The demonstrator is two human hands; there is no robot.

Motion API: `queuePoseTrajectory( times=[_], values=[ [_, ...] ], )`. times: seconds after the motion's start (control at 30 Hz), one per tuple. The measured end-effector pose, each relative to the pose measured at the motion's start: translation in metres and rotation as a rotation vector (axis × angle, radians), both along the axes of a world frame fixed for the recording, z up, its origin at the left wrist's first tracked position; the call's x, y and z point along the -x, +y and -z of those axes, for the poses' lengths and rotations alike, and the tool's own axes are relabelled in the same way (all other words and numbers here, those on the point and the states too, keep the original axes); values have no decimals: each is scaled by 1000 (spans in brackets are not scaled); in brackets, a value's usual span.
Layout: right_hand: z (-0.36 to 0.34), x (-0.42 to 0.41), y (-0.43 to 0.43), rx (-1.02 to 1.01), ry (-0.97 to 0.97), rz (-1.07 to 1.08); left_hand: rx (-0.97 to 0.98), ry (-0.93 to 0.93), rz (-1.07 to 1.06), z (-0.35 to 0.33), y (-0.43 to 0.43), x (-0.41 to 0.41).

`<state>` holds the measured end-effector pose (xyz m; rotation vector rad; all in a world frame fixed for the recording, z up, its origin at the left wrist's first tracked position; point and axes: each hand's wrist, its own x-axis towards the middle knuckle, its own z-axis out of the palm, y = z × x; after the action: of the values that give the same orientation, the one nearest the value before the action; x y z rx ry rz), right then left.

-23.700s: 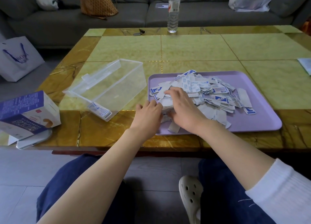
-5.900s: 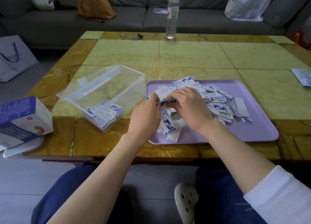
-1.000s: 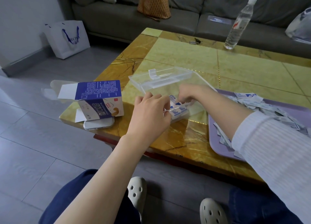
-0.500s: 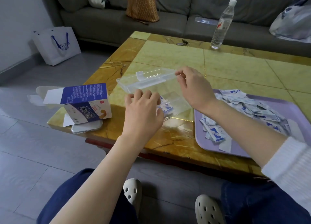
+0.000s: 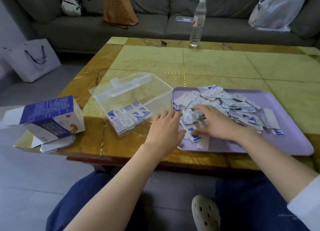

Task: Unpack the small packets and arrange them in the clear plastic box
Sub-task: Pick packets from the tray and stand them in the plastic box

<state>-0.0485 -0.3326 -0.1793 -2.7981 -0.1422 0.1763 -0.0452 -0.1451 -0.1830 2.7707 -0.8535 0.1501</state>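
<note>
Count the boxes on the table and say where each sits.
2. The clear plastic box stands just left of the purple tray; the blue-and-white cardboard box lies on its side at the near left corner of the table. None seems hidden.

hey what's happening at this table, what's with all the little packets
A person is moving small packets heaped on a purple tray into a clear plastic box. Both hands are at the heap: the right hand lies spread over it, and the left hand reaches in at the tray's left edge. Neither plainly holds a packet. One row of packets already stands at the box's near end. An opened blue carton lies to the left.
</note>
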Motion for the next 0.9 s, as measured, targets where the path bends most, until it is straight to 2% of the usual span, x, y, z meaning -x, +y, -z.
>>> queuePoseTrajectory(
  times=[0.17, 0.23, 0.4, 0.57, 0.7, 0.9],
  values=[
    [3, 0, -5, -57, 7, 34, -87, 127, -62, 15, -28, -9],
    [5, -2, -9, -105, -5, 53, -89, 121, -106, 18, -37, -13],
    [11, -9, -14, -51, -100, 65, -45, 58, -172, 21, -53, -22],
    [15, -14, -13, -23, -150, 47, 84, 86, -218, 22, -62, -30],
    [17, -15, -10, -95, -157, 35, 201, 152, -237, 22, -66, -35],
    [16, -12, -4, -215, -171, 44, 483, 262, -216, 15, -69, -32]
  ],
)
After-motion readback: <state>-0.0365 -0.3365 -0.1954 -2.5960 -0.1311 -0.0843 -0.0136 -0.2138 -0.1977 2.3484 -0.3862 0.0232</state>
